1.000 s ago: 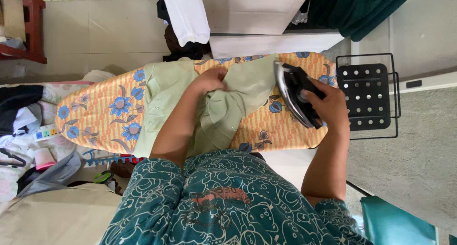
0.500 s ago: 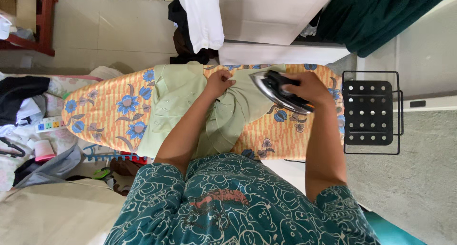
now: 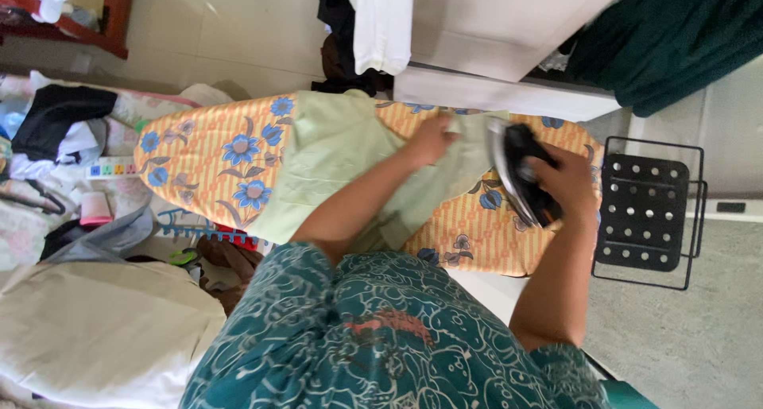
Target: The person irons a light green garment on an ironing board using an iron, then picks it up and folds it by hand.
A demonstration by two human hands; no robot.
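Far left: a heap of laundry (image 3: 56,131) is lying on a patterned bed, dark and white pieces mixed. Among it, a white power strip (image 3: 111,169) with coloured sockets is resting flat, and a small pink-and-white package (image 3: 95,210) is sitting just below it. A large cream cushion (image 3: 103,329) is filling the lower left corner.

Centre: an ironing board (image 3: 207,155) with an orange striped cover and blue flowers is serving as the worktop. A pale green garment (image 3: 334,166) is spreading across its middle and hanging over the near edge. The left hand (image 3: 429,139) is pressing flat on the garment, fingers together and stretched toward the iron, gripping nothing.

Above the board: a white cloth (image 3: 381,23) is hanging beside dark clothing against a white cabinet (image 3: 509,27).

Right of centre: the right hand (image 3: 568,182) is holding an electric iron (image 3: 517,178) by its black handle, fingers clamped around it. The iron is standing tilted on its edge at the garment's right border, silver soleplate facing left.

Far right: a black perforated metal iron rest (image 3: 644,210) is projecting from the board's end. Dark green fabric (image 3: 683,35) is hanging in the upper right corner.
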